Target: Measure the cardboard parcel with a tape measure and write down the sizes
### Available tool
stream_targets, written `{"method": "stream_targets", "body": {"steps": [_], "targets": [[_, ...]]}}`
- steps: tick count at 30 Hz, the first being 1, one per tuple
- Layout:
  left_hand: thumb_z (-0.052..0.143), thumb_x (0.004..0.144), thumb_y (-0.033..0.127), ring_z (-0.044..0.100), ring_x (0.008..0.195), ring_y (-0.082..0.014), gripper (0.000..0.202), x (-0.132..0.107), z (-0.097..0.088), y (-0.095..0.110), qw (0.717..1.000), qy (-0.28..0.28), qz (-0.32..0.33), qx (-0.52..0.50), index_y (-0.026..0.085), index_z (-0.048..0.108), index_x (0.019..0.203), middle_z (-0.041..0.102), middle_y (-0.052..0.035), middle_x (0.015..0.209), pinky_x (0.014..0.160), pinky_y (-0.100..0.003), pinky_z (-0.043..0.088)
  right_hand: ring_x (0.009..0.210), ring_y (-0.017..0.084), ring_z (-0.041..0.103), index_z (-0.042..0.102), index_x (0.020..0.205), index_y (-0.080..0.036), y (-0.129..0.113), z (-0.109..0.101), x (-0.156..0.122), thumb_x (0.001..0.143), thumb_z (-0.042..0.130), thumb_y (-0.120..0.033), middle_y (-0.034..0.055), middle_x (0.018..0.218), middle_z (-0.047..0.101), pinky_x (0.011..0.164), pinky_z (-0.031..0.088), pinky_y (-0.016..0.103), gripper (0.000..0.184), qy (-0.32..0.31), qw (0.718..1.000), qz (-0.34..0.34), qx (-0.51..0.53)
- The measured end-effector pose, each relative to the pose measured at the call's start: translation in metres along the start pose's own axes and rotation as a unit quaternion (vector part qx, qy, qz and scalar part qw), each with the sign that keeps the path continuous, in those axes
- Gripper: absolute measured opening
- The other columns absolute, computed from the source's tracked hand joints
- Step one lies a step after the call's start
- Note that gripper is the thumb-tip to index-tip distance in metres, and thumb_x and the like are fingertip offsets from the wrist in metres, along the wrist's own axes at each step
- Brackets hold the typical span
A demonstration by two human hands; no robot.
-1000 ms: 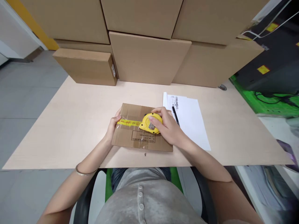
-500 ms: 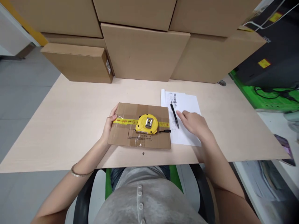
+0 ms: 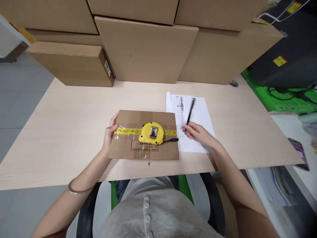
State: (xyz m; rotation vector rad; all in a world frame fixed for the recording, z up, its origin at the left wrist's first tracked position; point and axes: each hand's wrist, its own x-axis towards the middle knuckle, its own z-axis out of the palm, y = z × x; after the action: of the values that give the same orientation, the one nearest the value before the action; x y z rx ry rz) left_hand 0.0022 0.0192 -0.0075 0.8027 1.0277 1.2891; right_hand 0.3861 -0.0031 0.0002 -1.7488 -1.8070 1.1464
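A flat cardboard parcel point(image 3: 128, 148) lies on the table in front of me, with a strip of yellow tape point(image 3: 125, 131) stretched across its top. A yellow tape measure point(image 3: 151, 133) rests on the parcel's middle. My left hand point(image 3: 109, 134) grips the parcel's left edge, thumb on top, pinning the tape's end. My right hand point(image 3: 198, 133) is closed on a black pen point(image 3: 190, 111), its tip down on a white printed sheet point(image 3: 198, 115) just right of the parcel. The pen is blurred by motion.
Large cardboard boxes point(image 3: 146, 49) are stacked along the table's point(image 3: 61, 125) far edge, with a flatter box point(image 3: 69, 62) at the back left. A black and green machine point(image 3: 284, 66) stands to the right. A small metal ring point(image 3: 232, 83) lies near the back right.
My right hand let go of the tape measure, leaving it on the parcel, moved right to the sheet and picked up the black pen. My left hand stayed on the parcel's edge.
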Motion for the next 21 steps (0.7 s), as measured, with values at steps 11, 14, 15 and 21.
{"method": "stream_targets", "body": {"steps": [11,14,15,21], "targets": [[0.077,0.069,0.051,0.06,0.132,-0.0379,0.061,0.006,-0.006,0.005,0.999,0.003,0.017,0.051,0.031,0.072,0.127,0.07,-0.0037,0.136,0.101,-0.048,0.057,0.044,0.011,0.047,0.054,0.069,-0.024,0.019,0.021,-0.009,0.08,0.083,-0.059,-0.0026,0.054,0.059,0.041,0.037,0.025,0.046,0.052,0.987,-0.003,0.15],[0.077,0.068,0.052,0.061,0.129,-0.0386,0.063,0.004,-0.003,0.008,0.998,-0.001,0.008,0.055,0.032,0.071,0.127,0.07,-0.0043,0.135,0.1,-0.05,0.058,0.044,0.013,0.052,0.053,0.068,-0.025,0.018,0.024,-0.008,0.075,0.087,-0.059,-0.0012,0.052,0.062,0.044,0.042,0.027,0.049,0.064,0.984,0.002,0.167],[0.077,0.068,0.053,0.062,0.129,-0.0393,0.064,0.004,-0.003,0.009,0.998,-0.002,0.005,0.057,0.032,0.07,0.128,0.07,-0.0049,0.134,0.1,-0.052,0.058,0.043,0.012,0.051,0.051,0.064,-0.025,0.017,0.025,-0.007,0.075,0.088,-0.06,-0.0009,0.049,0.061,0.043,0.041,0.027,0.052,0.068,0.983,0.002,0.169],[0.075,0.071,0.051,0.058,0.134,-0.0416,0.066,0.004,-0.005,0.01,0.997,-0.01,0.0,0.073,0.031,0.066,0.133,0.068,-0.0065,0.137,0.103,-0.055,0.056,0.038,0.011,0.046,0.048,0.056,-0.025,0.014,0.027,-0.006,0.07,0.089,-0.066,-0.0007,0.043,0.057,0.041,0.035,0.027,0.06,0.083,0.979,0.016,0.183]]}}
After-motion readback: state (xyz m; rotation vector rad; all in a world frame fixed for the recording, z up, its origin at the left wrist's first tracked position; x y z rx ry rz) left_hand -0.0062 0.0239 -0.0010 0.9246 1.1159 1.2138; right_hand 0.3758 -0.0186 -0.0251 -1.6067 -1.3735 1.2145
